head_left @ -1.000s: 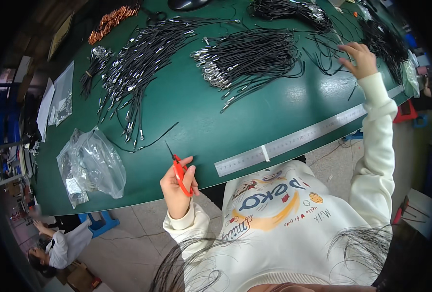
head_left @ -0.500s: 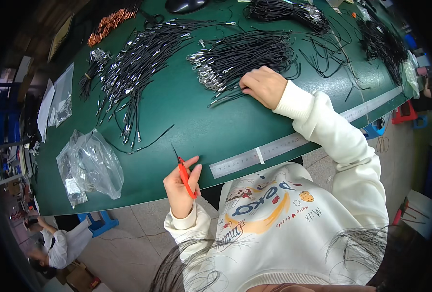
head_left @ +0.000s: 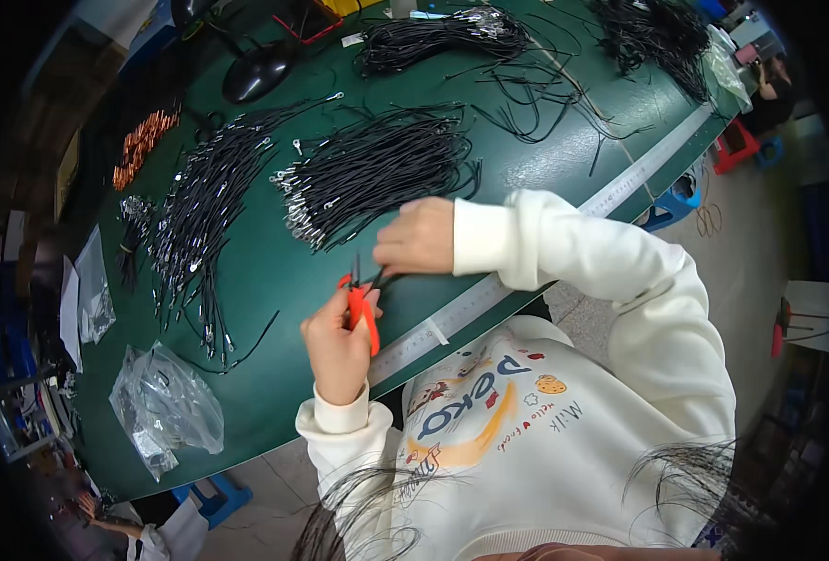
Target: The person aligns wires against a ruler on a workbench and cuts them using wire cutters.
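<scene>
Scissors (head_left: pixel 362 309), orange-handled, sit upright in the left hand (head_left: pixel 338 351) just off the near edge of the green worktop (head_left: pixel 274 280), blades pointing away from the person. Left fingers wrapped around the handles. Right hand (head_left: pixel 418 236) is just above the blade tips, fingers pinched narrow on what looks like a thin black cord (head_left: pixel 384 277) leading down to the blades; view too small to be sure whether the blades are touching it.

Steel ruler (head_left: pixel 489 297) runs along the near edge of the worktop, passing under both hands and out toward the right corner.

Behind the right hand, toward the middle of the worktop: a bundle of black cords with metal ends (head_left: pixel 377 168), the ends fanned to the left. A second, longer spread of the same cords (head_left: pixel 200 224) lies further left. Two looser heaps of black cord at the far edge, one centre (head_left: pixel 443 37), one at the far right corner (head_left: pixel 657 37).

Copper-coloured parts (head_left: pixel 140 145) in a small pile near the far left edge. Crumpled clear plastic bag (head_left: pixel 164 407) at the near left corner, a flatter bag (head_left: pixel 92 297) just beyond it on the left edge. Dark rounded lamp base (head_left: pixel 257 70) at the far edge, left of centre.
</scene>
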The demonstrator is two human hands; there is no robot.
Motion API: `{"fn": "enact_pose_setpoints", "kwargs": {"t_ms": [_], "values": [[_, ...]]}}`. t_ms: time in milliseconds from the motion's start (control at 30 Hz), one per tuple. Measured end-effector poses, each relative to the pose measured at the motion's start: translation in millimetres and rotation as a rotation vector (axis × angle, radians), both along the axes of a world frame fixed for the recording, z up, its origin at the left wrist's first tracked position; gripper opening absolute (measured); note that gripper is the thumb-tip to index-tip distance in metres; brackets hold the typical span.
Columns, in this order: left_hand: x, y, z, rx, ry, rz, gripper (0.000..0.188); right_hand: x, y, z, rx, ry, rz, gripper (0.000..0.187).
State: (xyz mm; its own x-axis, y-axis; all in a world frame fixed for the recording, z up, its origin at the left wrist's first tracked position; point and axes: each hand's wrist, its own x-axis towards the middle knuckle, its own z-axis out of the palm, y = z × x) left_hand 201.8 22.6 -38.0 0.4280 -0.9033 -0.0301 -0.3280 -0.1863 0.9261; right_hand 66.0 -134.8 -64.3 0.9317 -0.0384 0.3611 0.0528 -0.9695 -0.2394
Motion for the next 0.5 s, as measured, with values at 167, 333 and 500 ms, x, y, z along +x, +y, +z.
{"fn": "enact_pose_setpoints", "kwargs": {"t_ms": [167, 333, 500], "values": [[33.5, 32.2, 15.1, 0.102, 0.033, 0.008, 0.011, 5.0, -50.4, -28.6, -0.005, -0.109, 0.015, 0.017], [56.8, 85.9, 41.9, 0.133, 0.202, 0.161, 0.007, 15.8, -86.3, -34.0, -0.027, -0.161, 0.013, 0.012], [81.7, 149.7, 52.5, 0.069, 0.309, 0.340, 0.006, 9.5, -92.2, -6.1, 0.121, -0.022, -0.146, 0.011]]}}
